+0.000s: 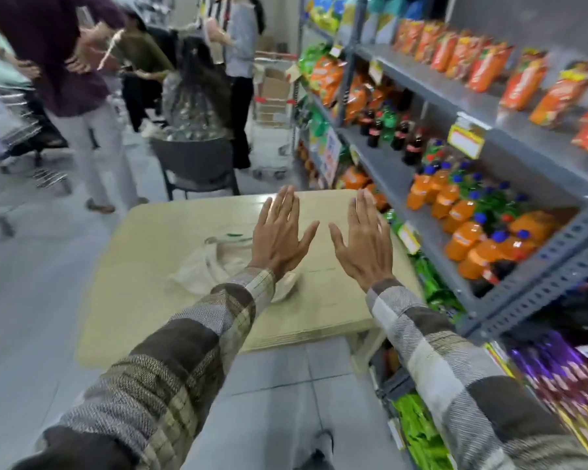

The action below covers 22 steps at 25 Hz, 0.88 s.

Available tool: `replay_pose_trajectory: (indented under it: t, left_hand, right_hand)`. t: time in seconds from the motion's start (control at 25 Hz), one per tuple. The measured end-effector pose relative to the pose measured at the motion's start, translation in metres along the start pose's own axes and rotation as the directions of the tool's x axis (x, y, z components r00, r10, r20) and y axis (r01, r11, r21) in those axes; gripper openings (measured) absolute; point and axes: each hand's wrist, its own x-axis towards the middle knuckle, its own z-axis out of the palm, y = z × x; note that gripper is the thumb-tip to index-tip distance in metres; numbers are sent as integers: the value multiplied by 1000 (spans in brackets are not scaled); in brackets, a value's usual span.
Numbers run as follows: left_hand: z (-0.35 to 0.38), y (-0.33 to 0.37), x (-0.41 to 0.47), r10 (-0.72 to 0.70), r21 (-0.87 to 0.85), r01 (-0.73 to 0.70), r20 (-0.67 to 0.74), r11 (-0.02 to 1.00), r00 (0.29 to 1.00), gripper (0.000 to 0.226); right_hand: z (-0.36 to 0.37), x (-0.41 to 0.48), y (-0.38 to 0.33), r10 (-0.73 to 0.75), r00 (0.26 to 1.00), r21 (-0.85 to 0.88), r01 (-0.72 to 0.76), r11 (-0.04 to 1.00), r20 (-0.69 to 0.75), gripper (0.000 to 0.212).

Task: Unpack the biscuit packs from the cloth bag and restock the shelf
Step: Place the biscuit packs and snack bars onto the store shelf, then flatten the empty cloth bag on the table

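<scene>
A white cloth bag [204, 266] lies crumpled and flat on the beige table [330, 300] in front of me. My left hand [280, 232] is held out above the table, just right of the bag, palm down with fingers spread and nothing in it. My right hand [365, 237] is beside it, also flat, spread and holding nothing. The grey metal shelf [530, 252] stands to my right. Purple packs [564, 371] fill a low shelf near my right arm, and green packs [421, 432] lie below. No biscuit pack shows in or beside the bag.
Orange soda bottles [469, 215], cola bottles [404, 137] and orange snack packets [523, 79] fill the shelf's upper levels. A grey chair [197, 164] stands beyond the table. Several people [82, 79] stand in the aisle at the back left, with cardboard boxes [272, 93] behind.
</scene>
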Motion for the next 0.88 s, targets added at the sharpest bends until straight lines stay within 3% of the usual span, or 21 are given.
replay_pose_trajectory:
  t: [0.2, 0.44, 0.68, 0.76, 0.88]
  left_hand:
    - [69, -83, -10, -247, 61, 240, 188, 969, 951, 76]
    - [135, -129, -39, -508, 118, 497, 313, 859, 803, 77]
    - [168, -174, -18, -598, -17, 655, 389, 756, 701, 66]
    - [180, -193, -3, -618, -206, 752, 457, 625, 639, 57]
    - [199, -219, 18, -693, -396, 878, 553, 270, 463, 56]
  right_hand:
    - [102, 24, -26, -107, 974, 75, 93, 993, 199, 72]
    - [192, 46, -31, -216, 884, 166, 160, 973, 415, 72]
    - [238, 82, -36, -199, 818, 208, 99, 973, 540, 70]
    - [251, 95, -39, -160, 787, 218, 32, 975, 596, 68]
    - [267, 119, -42, -10, 719, 283, -261, 923, 695, 64]
